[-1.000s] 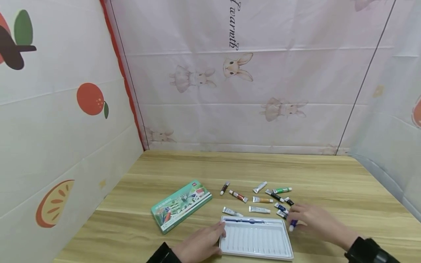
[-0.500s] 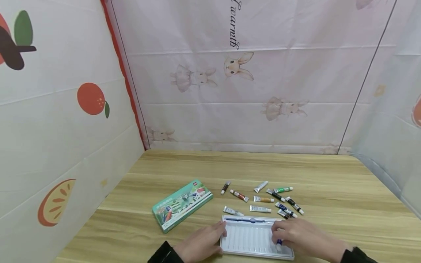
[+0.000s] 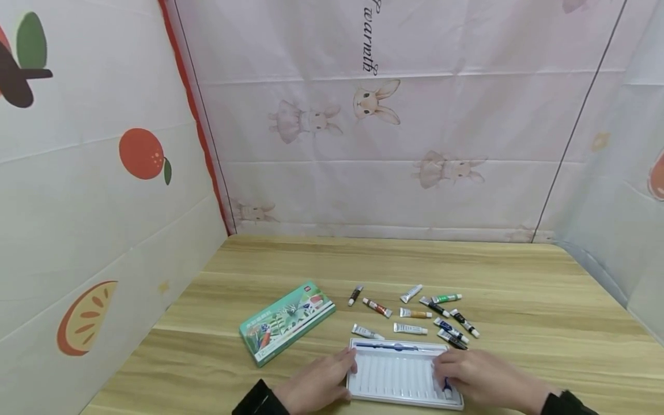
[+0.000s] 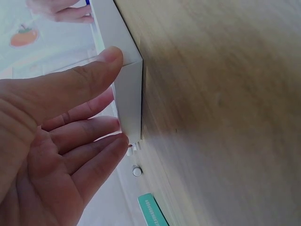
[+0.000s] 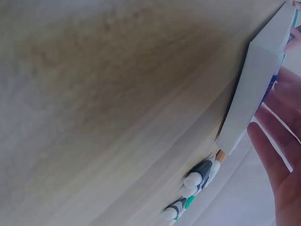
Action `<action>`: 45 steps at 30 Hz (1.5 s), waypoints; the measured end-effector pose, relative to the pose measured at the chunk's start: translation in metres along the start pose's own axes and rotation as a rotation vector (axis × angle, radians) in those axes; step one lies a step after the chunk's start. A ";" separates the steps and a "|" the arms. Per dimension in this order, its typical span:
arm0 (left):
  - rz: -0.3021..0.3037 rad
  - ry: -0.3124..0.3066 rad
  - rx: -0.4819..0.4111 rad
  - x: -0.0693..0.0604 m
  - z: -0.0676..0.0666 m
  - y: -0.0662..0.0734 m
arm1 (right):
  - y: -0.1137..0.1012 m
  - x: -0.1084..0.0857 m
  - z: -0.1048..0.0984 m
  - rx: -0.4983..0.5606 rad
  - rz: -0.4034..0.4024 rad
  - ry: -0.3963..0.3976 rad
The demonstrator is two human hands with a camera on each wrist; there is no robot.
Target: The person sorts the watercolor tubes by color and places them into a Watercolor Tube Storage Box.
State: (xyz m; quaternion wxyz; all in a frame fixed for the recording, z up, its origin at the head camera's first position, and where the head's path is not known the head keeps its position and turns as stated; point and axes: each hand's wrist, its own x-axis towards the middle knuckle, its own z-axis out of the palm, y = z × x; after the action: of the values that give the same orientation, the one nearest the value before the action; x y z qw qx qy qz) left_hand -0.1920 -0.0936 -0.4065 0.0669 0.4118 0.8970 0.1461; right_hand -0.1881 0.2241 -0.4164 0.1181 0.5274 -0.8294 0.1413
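Note:
A white plastic tray (image 3: pixel 389 374) with ribbed slots lies at the table's front, a dark blue paintbrush (image 3: pixel 386 347) along its far side. My left hand (image 3: pixel 319 380) holds the tray's left end; in the left wrist view the thumb (image 4: pixel 110 55) presses near a corner and the fingertips touch the wall. Over the tray's right end, my right hand (image 3: pixel 474 374) pinches a blue-purple paint tube (image 3: pixel 447 389), mostly covered by the fingers. In the right wrist view the tube (image 5: pixel 269 87) shows as a blue strip at the tray's rim.
Several paint tubes lie loose behind the tray, among them a green one (image 3: pixel 446 298), an ochre one (image 3: pixel 415 313), a red-brown one (image 3: pixel 377 308) and a white one (image 3: pixel 410 329). A teal cardboard box (image 3: pixel 287 323) lies to the left. Printed cloth walls (image 3: pixel 332 190) surround the table.
My right hand has carried the blue-purple tube from the table right of the tray to the tray's right end, then shifted slightly right. My left hand has stayed on the tray.

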 end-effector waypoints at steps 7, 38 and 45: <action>-0.009 -0.009 -0.015 0.000 -0.001 0.000 | 0.000 -0.003 -0.002 -0.012 0.022 -0.033; -0.060 -0.051 -0.050 0.005 -0.003 0.004 | 0.017 0.009 -0.021 -0.085 0.151 0.154; -0.122 -0.072 -0.038 0.004 -0.005 0.007 | 0.049 0.013 -0.024 -0.087 0.410 0.004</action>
State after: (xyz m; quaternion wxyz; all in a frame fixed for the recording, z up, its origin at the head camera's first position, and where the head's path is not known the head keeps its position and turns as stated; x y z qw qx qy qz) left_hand -0.1909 -0.0879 -0.3994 0.1158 0.3600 0.9145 0.1439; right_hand -0.2371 0.2414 -0.3943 0.1110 0.3419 -0.9244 0.1276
